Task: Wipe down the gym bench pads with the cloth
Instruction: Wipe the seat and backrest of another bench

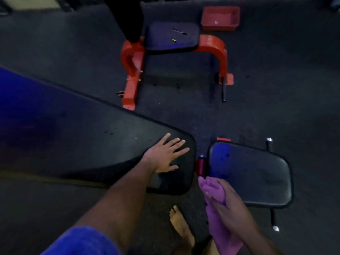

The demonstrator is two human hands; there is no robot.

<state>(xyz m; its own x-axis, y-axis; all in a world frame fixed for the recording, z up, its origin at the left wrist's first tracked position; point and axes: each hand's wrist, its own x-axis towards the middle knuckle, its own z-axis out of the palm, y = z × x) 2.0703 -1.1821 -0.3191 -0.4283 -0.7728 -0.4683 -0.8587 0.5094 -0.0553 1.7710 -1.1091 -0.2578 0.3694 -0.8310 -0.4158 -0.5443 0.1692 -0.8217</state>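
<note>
The left hand [165,153] lies flat, fingers spread, on the long back pad [92,140] at centre frame, likely steadying it. The right hand [226,203] grips the purple cloth [215,192] against the seat pad's [253,172] near edge, lower right, ready to wipe.

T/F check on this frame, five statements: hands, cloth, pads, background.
1. The left hand lies flat with spread fingers on the long back pad. True.
2. The right hand holds the purple cloth. True.
3. The cloth is spread across the middle of the seat pad. False: it is bunched in the hand at the pad's near left corner.
4. A red bin sits on the floor beyond the second bench. True.
5. The person wears shoes. False: a bare foot shows between the arms.
</note>
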